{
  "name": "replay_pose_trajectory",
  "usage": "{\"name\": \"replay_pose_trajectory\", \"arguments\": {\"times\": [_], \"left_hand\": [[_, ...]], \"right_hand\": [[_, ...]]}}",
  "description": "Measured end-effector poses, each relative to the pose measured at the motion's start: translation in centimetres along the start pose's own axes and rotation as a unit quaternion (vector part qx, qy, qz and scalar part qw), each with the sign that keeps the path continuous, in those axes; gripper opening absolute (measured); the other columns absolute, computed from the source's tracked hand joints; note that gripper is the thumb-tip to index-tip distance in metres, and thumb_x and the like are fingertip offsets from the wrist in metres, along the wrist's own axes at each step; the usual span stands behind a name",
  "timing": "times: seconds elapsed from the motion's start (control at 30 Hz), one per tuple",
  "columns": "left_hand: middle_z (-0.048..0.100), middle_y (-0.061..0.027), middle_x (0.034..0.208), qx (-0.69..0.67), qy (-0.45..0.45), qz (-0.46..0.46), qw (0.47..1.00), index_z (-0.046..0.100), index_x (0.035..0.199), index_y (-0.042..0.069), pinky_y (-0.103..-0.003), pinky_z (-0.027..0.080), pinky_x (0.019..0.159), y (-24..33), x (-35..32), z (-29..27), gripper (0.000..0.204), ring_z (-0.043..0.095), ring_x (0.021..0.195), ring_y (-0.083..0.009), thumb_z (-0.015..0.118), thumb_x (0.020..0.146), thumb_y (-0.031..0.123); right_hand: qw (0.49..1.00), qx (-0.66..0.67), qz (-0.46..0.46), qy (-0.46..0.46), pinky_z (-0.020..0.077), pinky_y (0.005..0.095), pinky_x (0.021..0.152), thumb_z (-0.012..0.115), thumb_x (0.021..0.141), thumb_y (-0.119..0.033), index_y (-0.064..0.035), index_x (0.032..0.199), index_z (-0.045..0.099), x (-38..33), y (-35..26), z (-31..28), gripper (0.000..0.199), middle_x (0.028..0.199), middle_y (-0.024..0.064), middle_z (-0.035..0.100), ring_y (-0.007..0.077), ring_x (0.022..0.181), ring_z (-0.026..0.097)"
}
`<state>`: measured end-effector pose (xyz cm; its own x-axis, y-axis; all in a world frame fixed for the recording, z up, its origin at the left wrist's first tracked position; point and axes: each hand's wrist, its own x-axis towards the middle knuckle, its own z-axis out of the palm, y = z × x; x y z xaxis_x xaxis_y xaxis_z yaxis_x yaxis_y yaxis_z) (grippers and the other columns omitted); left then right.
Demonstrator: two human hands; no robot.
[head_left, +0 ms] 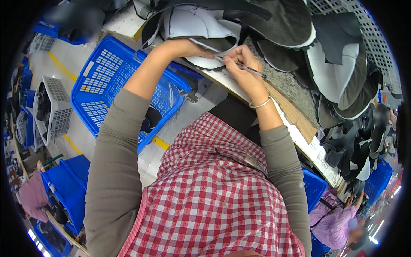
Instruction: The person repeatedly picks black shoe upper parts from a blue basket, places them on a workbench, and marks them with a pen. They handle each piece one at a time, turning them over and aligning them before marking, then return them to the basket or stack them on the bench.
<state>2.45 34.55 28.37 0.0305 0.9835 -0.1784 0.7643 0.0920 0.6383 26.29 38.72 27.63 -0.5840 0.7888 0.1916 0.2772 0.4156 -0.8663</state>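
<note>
Pen slanted four-to-ten o'clock, tip toward ten; our right hand pinched it, our left hand gripped a white upper.

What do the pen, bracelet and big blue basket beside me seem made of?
Pen: probably plastic, glossy, its barrel looking see-through. Bracelet: perhaps metal, given its pale sheen, though plastic is possible. Basket: likely moulded plastic, smooth, with regular slots.

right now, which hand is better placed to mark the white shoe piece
Probably the right hand: it holds the pen, with one end near the white shoe piece. The left hand seems to steady that piece.
</note>
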Motion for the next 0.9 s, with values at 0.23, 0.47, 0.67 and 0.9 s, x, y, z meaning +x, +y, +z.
{"name": "replay_pose_trajectory", "arguments": {"times": [0.23,0.47,0.67,0.9], "left_hand": [[0.070,-0.0161,0.130,-0.005,-0.051,0.005,0.999,0.069,0.131,0.006,-0.037,0.049,0.101,-0.2,-0.3,-0.2,0.066,0.065,0.116,-0.0302,0.083,0.081,0.047],[0.068,-0.0169,0.135,0.013,-0.052,0.004,0.999,0.066,0.135,0.007,-0.038,0.048,0.104,0.0,-0.3,0.0,0.069,0.064,0.120,-0.0317,0.081,0.082,0.048],[0.070,-0.0154,0.131,-0.025,-0.035,-0.005,0.999,0.068,0.131,0.006,-0.037,0.049,0.101,-0.4,-0.2,0.4,0.066,0.064,0.117,-0.0303,0.085,0.080,0.044],[0.069,-0.0204,0.127,0.020,0.182,0.078,0.980,0.070,0.125,0.005,-0.044,0.047,0.103,-3.3,-1.9,4.0,0.049,0.061,0.120,-0.0378,0.078,0.085,0.034]], "right_hand": [[0.999,-0.041,0.000,0.019,0.0516,0.0238,0.066,0.079,0.091,-0.021,-0.0043,0.086,0.064,-0.2,0.8,1.1,0.023,0.076,0.0007,0.070,0.0063,0.069,0.063],[0.998,-0.059,0.000,0.011,0.0537,0.0288,0.062,0.080,0.088,-0.028,-0.0075,0.082,0.068,-0.2,0.7,0.8,0.024,0.071,0.0034,0.073,0.0158,0.065,0.071],[0.998,-0.048,0.025,-0.025,0.0507,0.0230,0.066,0.076,0.095,-0.020,-0.0029,0.086,0.064,-0.1,0.3,0.6,0.023,0.076,-0.0004,0.068,0.0054,0.070,0.062],[0.987,0.111,-0.075,0.093,0.0528,0.0270,0.071,0.067,0.100,-0.013,0.0008,0.096,0.070,-1.7,-2.1,-3.2,0.015,0.085,0.0060,0.071,0.0137,0.076,0.069]]}}
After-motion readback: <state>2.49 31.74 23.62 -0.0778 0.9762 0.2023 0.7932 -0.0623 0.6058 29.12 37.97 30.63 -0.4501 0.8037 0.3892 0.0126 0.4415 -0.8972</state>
